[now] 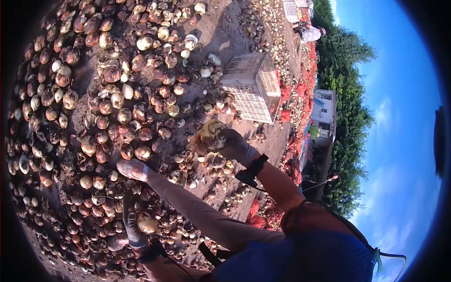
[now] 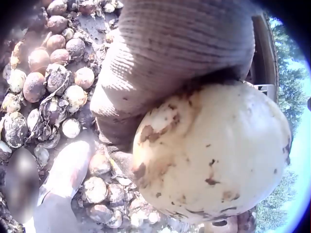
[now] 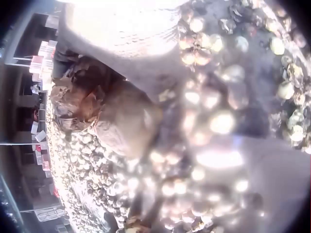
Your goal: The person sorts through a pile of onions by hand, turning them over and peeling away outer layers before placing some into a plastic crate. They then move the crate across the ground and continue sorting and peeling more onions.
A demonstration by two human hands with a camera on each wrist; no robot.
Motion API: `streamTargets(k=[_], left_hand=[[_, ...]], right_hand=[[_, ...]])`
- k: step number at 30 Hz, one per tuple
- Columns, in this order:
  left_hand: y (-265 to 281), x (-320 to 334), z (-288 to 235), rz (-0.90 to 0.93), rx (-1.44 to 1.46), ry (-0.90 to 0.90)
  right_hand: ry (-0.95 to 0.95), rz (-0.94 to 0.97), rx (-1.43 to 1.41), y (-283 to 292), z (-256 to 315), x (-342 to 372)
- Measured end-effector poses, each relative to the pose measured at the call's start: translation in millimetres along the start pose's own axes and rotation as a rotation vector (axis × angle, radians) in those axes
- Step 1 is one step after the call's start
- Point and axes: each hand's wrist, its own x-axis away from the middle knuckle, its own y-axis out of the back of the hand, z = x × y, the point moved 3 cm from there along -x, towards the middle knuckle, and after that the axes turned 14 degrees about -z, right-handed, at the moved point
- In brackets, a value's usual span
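My gloved left hand grips an onion out in front of my leg, over the onion-strewn ground. Close up in the left wrist view, this onion looks large and pale with brown spots, and the ribbed glove curls around its upper side. Lower in the head view, my gloved right hand holds a pale tan onion beside my leg. Loose brown skin hangs beneath the bright glove in the right wrist view, where glare and blur hide the fingertips.
Several onions cover the soil around my shoe. A white slatted crate stands past my left hand. Red net bags line the ground beyond, with another person, a small building and trees farther off.
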Motion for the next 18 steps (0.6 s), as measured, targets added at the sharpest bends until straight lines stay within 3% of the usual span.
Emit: streamTargets(k=[1, 2, 3, 6, 7, 9, 10, 11, 12, 14, 16, 18], left_hand=[[-0.8, -1.2, -1.7, 0.008, -0.002, -0.007], [-3.7, -0.6, -3.8, 0.021, -0.003, -0.010], [-8.5, 0.2, -7.2, 0.032, 0.002, -0.018], [-0.2, -2.3, 1.4, -0.017, -0.045, -0.023], [6.4, -3.9, 5.4, -0.051, -0.026, -0.018], [8.7, -8.1, 5.1, -0.066, 0.002, -0.003], [6.4, -9.6, 4.0, -0.045, 0.009, 0.010], [0.6, -9.1, 2.1, -0.066, 0.042, 0.002], [-1.7, -8.7, 1.0, -0.085, 0.073, -0.006], [20.9, -20.7, 27.0, -0.116, 0.140, 0.014], [1.6, -19.2, 16.2, -0.114, 0.127, -0.009], [-36.7, -8.6, -13.6, -0.098, 0.135, -0.029]], right_hand=[[0.040, -0.154, 0.020, 39.3, 38.4, 12.6], [0.095, -0.083, 0.077, 69.0, 78.9, 17.5], [0.199, -0.242, 0.183, 89.3, 120.7, 32.3], [0.344, -1.014, 0.444, 180.7, 208.0, 64.1], [0.455, -1.253, 0.731, 232.6, 236.5, 61.1], [0.655, -1.508, 1.165, 237.9, 247.9, 50.7], [0.746, -1.530, 1.312, 199.1, 233.0, 39.7], [0.676, -1.312, 1.335, 166.3, 204.3, 14.9], [0.553, -0.968, 1.233, 131.2, 158.2, -11.2], [0.537, -0.369, 1.485, -30.4, 53.4, -9.4], [0.562, 0.227, 1.639, -129.0, -39.6, 8.5], [0.695, 0.487, 1.626, -180.3, -112.7, 27.1]])
